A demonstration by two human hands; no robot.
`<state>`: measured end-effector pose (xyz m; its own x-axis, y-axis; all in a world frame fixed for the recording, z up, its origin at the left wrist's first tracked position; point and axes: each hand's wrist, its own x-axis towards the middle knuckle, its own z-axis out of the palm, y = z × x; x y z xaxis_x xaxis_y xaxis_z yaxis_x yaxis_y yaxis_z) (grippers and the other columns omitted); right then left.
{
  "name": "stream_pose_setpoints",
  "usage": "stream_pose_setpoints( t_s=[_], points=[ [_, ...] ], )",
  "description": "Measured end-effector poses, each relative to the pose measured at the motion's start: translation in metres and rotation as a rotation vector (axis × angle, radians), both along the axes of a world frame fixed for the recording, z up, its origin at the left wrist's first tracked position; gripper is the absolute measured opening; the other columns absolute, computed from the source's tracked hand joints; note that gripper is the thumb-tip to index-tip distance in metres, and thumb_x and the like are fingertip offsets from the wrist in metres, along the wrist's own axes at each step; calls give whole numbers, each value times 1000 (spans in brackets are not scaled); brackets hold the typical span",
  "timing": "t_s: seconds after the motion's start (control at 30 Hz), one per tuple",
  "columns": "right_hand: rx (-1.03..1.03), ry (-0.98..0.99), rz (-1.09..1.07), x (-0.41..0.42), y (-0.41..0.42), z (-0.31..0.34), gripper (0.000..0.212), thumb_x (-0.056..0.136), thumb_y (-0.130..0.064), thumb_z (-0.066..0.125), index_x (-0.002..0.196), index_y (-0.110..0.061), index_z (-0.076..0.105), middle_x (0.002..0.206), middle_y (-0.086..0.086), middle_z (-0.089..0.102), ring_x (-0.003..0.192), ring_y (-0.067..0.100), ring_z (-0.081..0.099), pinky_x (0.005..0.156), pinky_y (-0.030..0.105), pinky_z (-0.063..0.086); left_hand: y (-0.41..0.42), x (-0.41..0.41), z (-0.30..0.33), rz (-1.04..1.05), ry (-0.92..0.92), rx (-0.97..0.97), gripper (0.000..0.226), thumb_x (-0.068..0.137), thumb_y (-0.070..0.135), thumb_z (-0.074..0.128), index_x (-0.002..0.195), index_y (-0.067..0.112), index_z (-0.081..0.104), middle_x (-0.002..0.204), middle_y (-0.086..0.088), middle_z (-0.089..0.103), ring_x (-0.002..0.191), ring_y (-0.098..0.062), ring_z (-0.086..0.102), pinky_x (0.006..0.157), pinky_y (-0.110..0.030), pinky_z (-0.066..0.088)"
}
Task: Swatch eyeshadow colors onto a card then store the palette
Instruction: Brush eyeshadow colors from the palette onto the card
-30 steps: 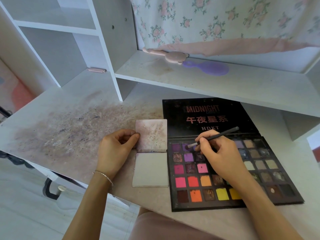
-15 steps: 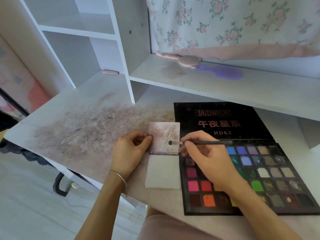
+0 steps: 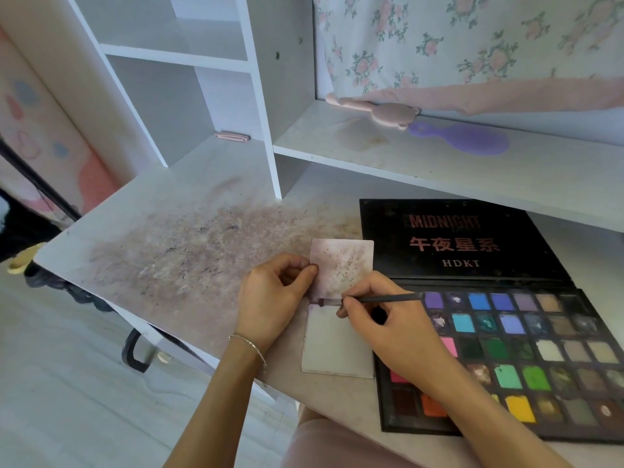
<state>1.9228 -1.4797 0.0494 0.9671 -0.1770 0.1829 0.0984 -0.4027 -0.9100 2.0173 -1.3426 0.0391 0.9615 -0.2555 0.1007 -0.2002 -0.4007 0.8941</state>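
Brush tip moved off the purple pans and now sits at the hinge line of the pale two-panel swatch card (image 3: pixel 341 329), so pickup looks done and swatching starts. Right hand (image 3: pixel 388 319) pinches the thin black eyeshadow brush (image 3: pixel 378 299) pencil-style, handle pointing right over the open black multicolour eyeshadow palette (image 3: pixel 499 336). Left hand (image 3: pixel 273 295) pinches the card's upper panel edge, steadying it on the stained white desk (image 3: pixel 189 251).

White shelving (image 3: pixel 216 59) rises behind a stained desk (image 3: pixel 189 244); floral curtain (image 3: pixel 472 38) hangs beyond.
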Motion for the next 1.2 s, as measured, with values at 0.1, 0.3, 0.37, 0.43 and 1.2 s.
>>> stream_pose_setpoints(
  t_s=[0.1, 0.3, 0.37, 0.43, 1.2],
  points=[
    [-2, 5, 7, 0, 1, -1, 12, 85, -12, 57, 77, -21, 58, 81, -12, 64, 75, 4, 61, 64, 14, 48, -1, 0, 0, 10, -5, 0, 18, 79, 19, 68, 69, 33, 64, 70, 2, 69, 68, -18, 66, 71, -43, 55],
    [-14, 11, 22, 0, 2, 0, 12, 85, -10, 58, 77, -19, 59, 79, -13, 64, 75, 4, 60, 64, 12, 46, -1, 1, 0, 8, 7, 10, 10, 80, 21, 68, 73, 29, 66, 70, 0, 68, 68, -18, 65, 71, -43, 54],
    [-16, 22, 26, 0, 2, 1, 12, 85, -10, 58, 78, -19, 60, 75, -13, 63, 75, 3, 59, 64, 10, 44, -1, 1, -1, 8, 10, 6, 9, 80, 19, 68, 74, 26, 67, 70, 0, 68, 68, -19, 65, 71, -43, 54],
    [-29, 33, 28, 0, 3, 1, 12, 84, -10, 59, 77, -19, 60, 73, -10, 63, 74, 3, 57, 63, 9, 43, -1, 1, -1, 1, 13, 6, 5, 80, 19, 68, 76, 23, 68, 71, -1, 69, 69, -19, 65, 72, -43, 54],
    [-27, 80, 44, 1, 3, 3, 15, 85, -12, 56, 78, -24, 57, 76, -8, 65, 76, 5, 59, 67, 17, 48, -1, 1, -1, 1, 6, 15, 10, 80, 21, 67, 73, 28, 67, 70, 1, 68, 67, -17, 65, 71, -41, 55]
  ],
)
